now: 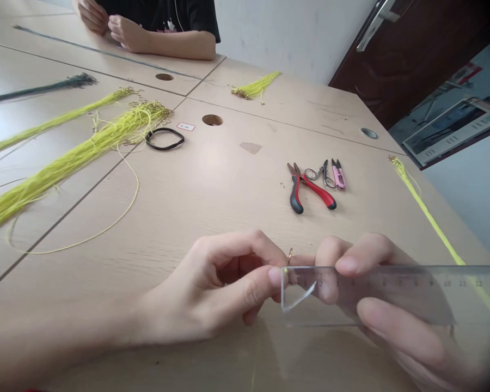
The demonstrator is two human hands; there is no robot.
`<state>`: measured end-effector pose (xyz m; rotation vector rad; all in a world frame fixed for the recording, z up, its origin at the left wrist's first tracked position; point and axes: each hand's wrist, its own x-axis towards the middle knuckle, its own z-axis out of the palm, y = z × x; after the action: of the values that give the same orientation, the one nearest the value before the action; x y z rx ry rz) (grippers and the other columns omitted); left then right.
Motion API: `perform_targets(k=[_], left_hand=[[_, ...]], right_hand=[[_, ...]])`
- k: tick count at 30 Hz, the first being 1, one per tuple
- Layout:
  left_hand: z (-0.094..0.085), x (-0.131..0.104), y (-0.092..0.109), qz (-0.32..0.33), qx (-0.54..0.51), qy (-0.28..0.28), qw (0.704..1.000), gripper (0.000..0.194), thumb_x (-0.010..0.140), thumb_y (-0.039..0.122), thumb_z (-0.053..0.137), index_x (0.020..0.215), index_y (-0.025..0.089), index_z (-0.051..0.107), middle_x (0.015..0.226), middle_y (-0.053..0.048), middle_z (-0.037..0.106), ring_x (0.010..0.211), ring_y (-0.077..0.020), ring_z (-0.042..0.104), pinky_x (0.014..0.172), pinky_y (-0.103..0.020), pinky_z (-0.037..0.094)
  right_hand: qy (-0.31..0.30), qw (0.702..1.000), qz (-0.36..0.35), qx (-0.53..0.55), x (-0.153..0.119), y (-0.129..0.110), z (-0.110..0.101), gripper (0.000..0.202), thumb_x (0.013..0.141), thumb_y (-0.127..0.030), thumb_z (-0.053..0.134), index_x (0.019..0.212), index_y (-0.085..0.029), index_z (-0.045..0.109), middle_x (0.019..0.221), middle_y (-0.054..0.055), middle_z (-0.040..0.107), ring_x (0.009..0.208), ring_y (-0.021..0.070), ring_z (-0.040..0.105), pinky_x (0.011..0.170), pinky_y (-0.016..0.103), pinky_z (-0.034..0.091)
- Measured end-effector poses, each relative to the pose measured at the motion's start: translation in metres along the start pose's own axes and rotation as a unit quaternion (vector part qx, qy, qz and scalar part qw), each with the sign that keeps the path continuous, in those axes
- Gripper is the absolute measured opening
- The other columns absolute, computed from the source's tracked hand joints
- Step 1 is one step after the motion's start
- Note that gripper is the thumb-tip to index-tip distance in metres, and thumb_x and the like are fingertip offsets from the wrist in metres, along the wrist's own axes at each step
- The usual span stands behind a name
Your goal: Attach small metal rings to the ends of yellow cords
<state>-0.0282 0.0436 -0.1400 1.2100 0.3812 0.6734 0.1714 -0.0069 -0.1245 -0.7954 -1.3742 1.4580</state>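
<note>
My right hand [396,305] grips a clear plastic ruler [424,277], held level above the table, its zero end pointing left. At that end, my left hand [220,283] is closed in a pinch, thumb and forefinger against the ruler's corner. A small gold clasp [290,255] stands up just beyond the ruler's top edge, beside my left fingertips. A bit of yellow cord shows at the zero mark, and a thin, blurred yellow strand [253,359] hangs below my left hand. Most of the pinched cord is hidden by my fingers.
Red-and-black pliers [310,188], small folding scissors [324,174] and pink thread snips [338,174] lie ahead. Yellow cord bundles [73,147] and a dark bundle [44,90] stretch across the left. A black band [164,139] lies near a table hole [212,120]. Another person [159,41] sits opposite.
</note>
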Motion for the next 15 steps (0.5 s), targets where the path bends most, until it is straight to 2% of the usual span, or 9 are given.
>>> perform_targets(k=[6,11,15], left_hand=[[-0.001,-0.001,-0.001,0.0,-0.008,-0.005,1.0,0.014,0.09,0.025,0.049,0.08,0.018,0.055,0.071,0.003,0.051,0.055,-0.0058,0.044,0.051,-0.017,0.038],[-0.002,-0.001,-0.002,0.004,0.001,-0.01,1.0,0.016,0.091,0.027,0.048,0.08,0.017,0.054,0.069,0.003,0.05,0.055,-0.0054,0.044,0.051,-0.017,0.037],[-0.005,0.003,-0.001,-0.012,0.047,0.029,0.998,0.017,0.091,0.03,0.048,0.079,0.017,0.052,0.065,0.004,0.047,0.054,-0.0058,0.043,0.05,-0.018,0.035]], right_hand=[[0.003,1.0,0.014,0.016,-0.001,0.0,0.002,0.02,0.087,-0.02,0.049,0.104,-0.029,0.055,0.087,0.003,0.054,0.096,0.0245,0.061,0.084,0.047,0.05],[0.008,0.999,0.026,0.034,0.0,-0.002,0.005,0.021,0.086,-0.019,0.05,0.103,-0.028,0.058,0.088,0.003,0.055,0.102,0.0257,0.059,0.087,0.046,0.048],[0.029,0.999,0.019,0.01,0.002,-0.01,-0.008,0.019,0.087,-0.025,0.05,0.094,-0.022,0.067,0.093,0.006,0.059,0.098,0.0253,0.063,0.087,0.04,0.051]])
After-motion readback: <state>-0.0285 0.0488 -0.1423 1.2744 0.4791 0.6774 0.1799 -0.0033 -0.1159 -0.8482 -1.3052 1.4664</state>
